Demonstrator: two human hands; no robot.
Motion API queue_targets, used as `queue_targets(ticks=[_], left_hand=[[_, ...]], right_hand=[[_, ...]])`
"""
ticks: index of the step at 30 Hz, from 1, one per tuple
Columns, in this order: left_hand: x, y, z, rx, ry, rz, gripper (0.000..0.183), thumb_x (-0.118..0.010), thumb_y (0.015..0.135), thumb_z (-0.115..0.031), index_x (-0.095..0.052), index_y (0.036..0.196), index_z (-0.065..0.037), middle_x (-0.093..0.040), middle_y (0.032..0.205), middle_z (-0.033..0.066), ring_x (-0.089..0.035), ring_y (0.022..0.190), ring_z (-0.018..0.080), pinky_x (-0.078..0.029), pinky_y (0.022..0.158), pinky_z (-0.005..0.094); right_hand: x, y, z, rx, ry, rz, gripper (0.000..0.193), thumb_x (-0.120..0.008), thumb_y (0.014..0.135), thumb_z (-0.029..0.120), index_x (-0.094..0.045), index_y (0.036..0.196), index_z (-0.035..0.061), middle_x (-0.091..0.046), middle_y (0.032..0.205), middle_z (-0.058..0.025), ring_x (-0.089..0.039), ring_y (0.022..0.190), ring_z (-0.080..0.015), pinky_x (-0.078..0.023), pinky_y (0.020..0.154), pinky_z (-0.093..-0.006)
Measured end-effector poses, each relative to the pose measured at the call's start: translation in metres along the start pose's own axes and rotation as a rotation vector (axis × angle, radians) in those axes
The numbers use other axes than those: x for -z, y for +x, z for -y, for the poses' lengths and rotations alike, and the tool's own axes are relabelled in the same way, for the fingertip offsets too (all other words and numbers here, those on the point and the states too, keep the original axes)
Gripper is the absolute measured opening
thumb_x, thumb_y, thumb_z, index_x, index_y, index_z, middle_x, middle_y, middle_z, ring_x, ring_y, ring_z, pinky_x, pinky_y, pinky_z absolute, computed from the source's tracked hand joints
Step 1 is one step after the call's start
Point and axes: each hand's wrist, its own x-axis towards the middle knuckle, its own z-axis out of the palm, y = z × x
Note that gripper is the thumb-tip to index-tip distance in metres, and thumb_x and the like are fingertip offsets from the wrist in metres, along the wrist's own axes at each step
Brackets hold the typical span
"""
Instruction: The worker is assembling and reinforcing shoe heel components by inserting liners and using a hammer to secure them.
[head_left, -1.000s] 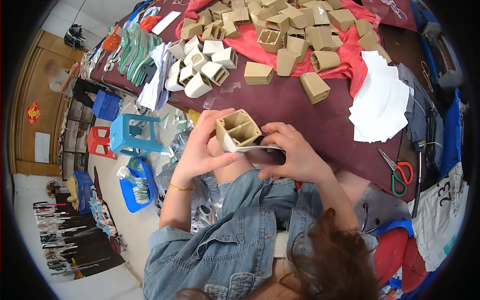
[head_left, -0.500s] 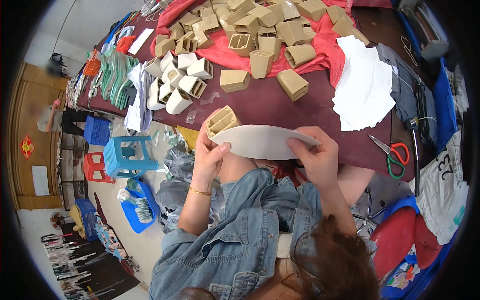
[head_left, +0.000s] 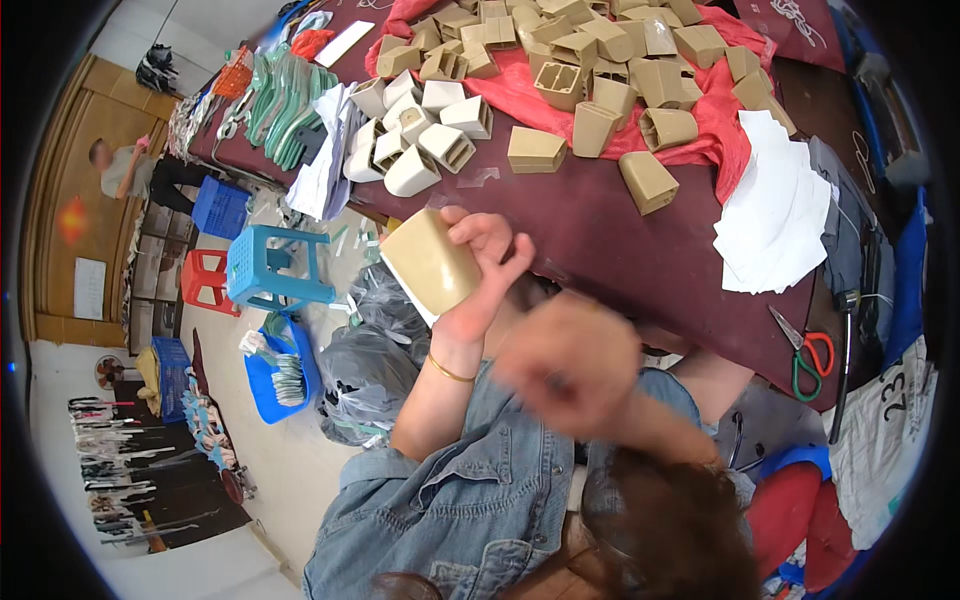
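My left hand (head_left: 486, 258) holds a tan hollow plastic piece (head_left: 432, 262) with its smooth curved side turned up. Along the piece's lower left side shows the pale edge of a white strip (head_left: 408, 288); the rest of that strip is hidden. Some fingers of this hand are raised and bent off the piece. Smeared by motion, my right hand (head_left: 570, 362) is in front of my body, to the right of the left wrist and apart from the piece. Its fingers cannot be made out.
On the dark red table (head_left: 600, 240) lie many tan pieces (head_left: 648, 182), white ones (head_left: 412, 172), white sheets (head_left: 770, 210) and scissors (head_left: 805, 350). Green hangers (head_left: 285, 105) are at the far left. Beside the table stand a blue stool (head_left: 270, 265) and grey plastic bags (head_left: 370, 370). A person (head_left: 125, 172) stands behind.
The tan piece has been turned over, and the white strip, spanned between both hands before, is now mostly behind it. My right hand has let go of the strip and moved down toward my body.
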Motion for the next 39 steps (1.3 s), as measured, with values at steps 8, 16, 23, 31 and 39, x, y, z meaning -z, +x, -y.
queue_targets(ticks=[8,16,23,31,39], left_hand=[[-0.017,0.01,0.037,0.112,-0.044,0.109,0.017,-0.046,0.094,-0.025,-0.06,0.097,-0.017,-0.05,0.123,0.0041,-0.027,0.134,0.0225,-0.016,0.11,0.046],[-0.009,-0.001,0.034,0.024,-0.096,0.157,0.025,-0.045,0.094,-0.04,-0.056,0.098,-0.017,-0.05,0.125,0.0054,-0.033,0.13,0.0215,-0.017,0.11,0.0408],[-0.027,-0.004,0.033,0.034,0.018,0.065,0.058,-0.042,0.086,-0.066,-0.058,0.092,-0.011,-0.054,0.121,0.0098,-0.037,0.126,0.0242,-0.024,0.11,0.0358],[-0.026,-0.013,0.017,0.013,0.3,-0.088,0.072,-0.036,0.076,-0.08,-0.056,0.077,-0.012,-0.055,0.112,0.0079,-0.04,0.123,0.0252,-0.022,0.11,0.0407],[-0.036,-0.014,0.012,0.02,0.432,-0.141,0.073,-0.037,0.074,-0.082,-0.054,0.074,-0.01,-0.048,0.102,0.0066,-0.039,0.118,0.0256,-0.026,0.106,0.0438]], right_hand=[[-0.015,0.017,-0.021,-0.053,-0.372,0.027,0.034,-0.067,0.074,0.014,-0.067,0.108,0.0085,-0.051,0.122,-0.0111,-0.045,0.108,-0.0252,-0.033,0.093,-0.0364],[-0.024,0.017,-0.022,0.092,-0.349,-0.036,0.032,-0.073,0.065,0.021,-0.072,0.094,0.0096,-0.062,0.097,-0.0025,-0.05,0.093,-0.0213,-0.036,0.082,-0.0343],[-0.019,0.016,-0.018,-0.018,-0.205,-0.013,0.019,-0.074,0.068,0.012,-0.071,0.086,0.0069,-0.062,0.086,-0.0024,-0.05,0.088,-0.0212,-0.039,0.076,-0.0337],[-0.017,0.025,-0.014,-0.323,0.018,0.109,0.01,-0.072,0.071,0.004,-0.065,0.078,0.0056,-0.056,0.078,-0.0021,-0.046,0.082,-0.0194,-0.038,0.073,-0.0285],[-0.023,0.02,-0.015,-0.311,-0.079,0.19,0.007,-0.061,0.08,0.009,-0.054,0.081,0.0068,-0.054,0.086,-0.0043,-0.045,0.087,-0.022,-0.032,0.084,-0.0343]])
